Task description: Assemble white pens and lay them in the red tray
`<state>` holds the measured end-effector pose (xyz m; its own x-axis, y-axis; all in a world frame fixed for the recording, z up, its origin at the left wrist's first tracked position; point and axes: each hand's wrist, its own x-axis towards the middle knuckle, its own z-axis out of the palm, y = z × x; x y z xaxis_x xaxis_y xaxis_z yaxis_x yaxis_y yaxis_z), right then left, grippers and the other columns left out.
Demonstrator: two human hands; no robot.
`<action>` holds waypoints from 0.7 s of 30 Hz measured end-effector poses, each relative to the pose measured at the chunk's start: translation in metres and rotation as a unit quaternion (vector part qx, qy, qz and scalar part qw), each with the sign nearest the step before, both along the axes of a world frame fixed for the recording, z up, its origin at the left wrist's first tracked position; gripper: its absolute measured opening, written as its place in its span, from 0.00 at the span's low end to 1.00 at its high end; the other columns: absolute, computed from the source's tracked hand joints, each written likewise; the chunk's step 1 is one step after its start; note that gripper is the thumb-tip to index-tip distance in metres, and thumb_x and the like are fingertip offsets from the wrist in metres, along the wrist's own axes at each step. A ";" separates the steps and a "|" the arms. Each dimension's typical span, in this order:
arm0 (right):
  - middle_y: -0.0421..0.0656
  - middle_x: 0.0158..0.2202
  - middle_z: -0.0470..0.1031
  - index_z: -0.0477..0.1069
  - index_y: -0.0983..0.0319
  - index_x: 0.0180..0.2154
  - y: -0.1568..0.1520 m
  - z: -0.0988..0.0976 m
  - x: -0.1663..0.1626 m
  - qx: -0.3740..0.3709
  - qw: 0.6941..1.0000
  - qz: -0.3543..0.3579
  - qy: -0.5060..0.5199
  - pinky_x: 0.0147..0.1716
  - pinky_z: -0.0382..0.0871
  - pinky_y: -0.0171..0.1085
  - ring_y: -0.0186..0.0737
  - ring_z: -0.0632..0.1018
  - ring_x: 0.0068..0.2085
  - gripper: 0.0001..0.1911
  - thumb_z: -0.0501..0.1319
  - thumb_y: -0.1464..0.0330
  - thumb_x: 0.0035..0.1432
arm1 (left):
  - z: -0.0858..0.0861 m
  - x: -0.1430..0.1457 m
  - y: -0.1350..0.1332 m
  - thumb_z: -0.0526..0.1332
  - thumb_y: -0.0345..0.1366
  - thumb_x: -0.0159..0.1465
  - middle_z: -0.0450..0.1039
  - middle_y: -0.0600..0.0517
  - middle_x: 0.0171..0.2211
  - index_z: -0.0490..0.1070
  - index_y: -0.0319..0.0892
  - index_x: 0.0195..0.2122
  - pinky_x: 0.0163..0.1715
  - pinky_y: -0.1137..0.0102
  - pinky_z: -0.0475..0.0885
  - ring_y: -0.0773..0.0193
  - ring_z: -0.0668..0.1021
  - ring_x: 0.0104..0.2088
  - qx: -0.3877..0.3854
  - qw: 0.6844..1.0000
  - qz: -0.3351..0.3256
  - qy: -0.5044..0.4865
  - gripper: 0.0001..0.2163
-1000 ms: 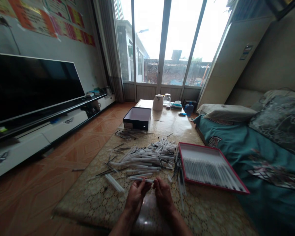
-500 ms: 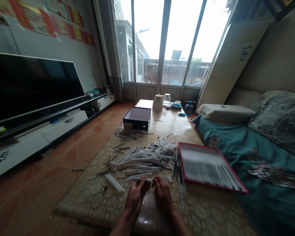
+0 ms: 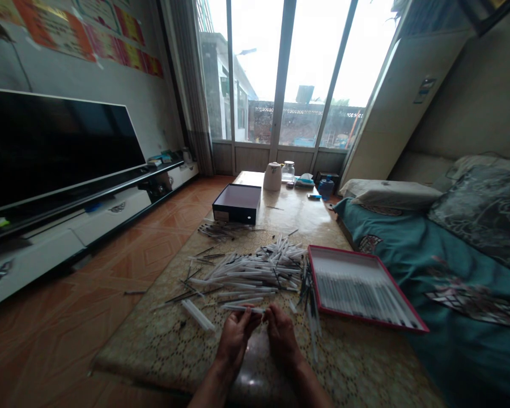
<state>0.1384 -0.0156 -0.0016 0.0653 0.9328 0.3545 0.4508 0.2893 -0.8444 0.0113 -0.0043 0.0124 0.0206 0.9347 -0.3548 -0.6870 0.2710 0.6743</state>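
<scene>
Hands: our left hand (image 3: 237, 327) is pinching a thin tube (image 3: 258, 310) above the near middle of the table (image 3: 153, 345); our right hand (image 3: 281, 328) is curling its fingertips at the tube's right end, and we are unable to tell whether they are gripping it
Red-rimmed box (image 3: 365, 319): at the right, a tidy row of slim sticks (image 3: 361, 294) is lying inside, which we are judging to be the finished share
Loose heap (image 3: 259, 271): just beyond our hands, many white tubes are sprawling, so plenty is probably remaining
Half a second ago: we are noticing almost no change; hands, heap and row are keeping their places
</scene>
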 end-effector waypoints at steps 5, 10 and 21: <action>0.38 0.23 0.68 0.64 0.59 0.26 0.000 -0.001 0.000 -0.001 1.000 -0.011 0.002 0.27 0.60 0.31 0.33 0.70 0.25 0.18 0.46 0.60 0.64 | 0.001 0.000 0.000 0.69 0.29 0.48 0.77 0.48 0.24 0.72 0.35 0.29 0.31 0.71 0.76 0.61 0.80 0.27 -0.012 1.000 0.000 -0.002 0.09; 0.38 0.23 0.68 0.65 0.60 0.27 0.002 -0.001 0.000 0.000 1.000 0.010 -0.004 0.27 0.60 0.31 0.33 0.70 0.26 0.17 0.47 0.60 0.63 | -0.003 -0.001 0.001 0.69 0.30 0.48 0.78 0.48 0.25 0.72 0.36 0.30 0.32 0.71 0.75 0.61 0.80 0.28 -0.001 1.000 0.000 -0.005 0.10; 0.38 0.24 0.69 0.65 0.60 0.27 0.002 -0.004 0.000 0.006 1.000 0.005 0.005 0.26 0.60 0.30 0.33 0.70 0.26 0.17 0.46 0.60 0.64 | 0.000 0.000 0.000 0.71 0.32 0.45 0.78 0.49 0.24 0.72 0.36 0.30 0.32 0.70 0.75 0.61 0.80 0.28 -0.002 1.000 0.000 -0.007 0.12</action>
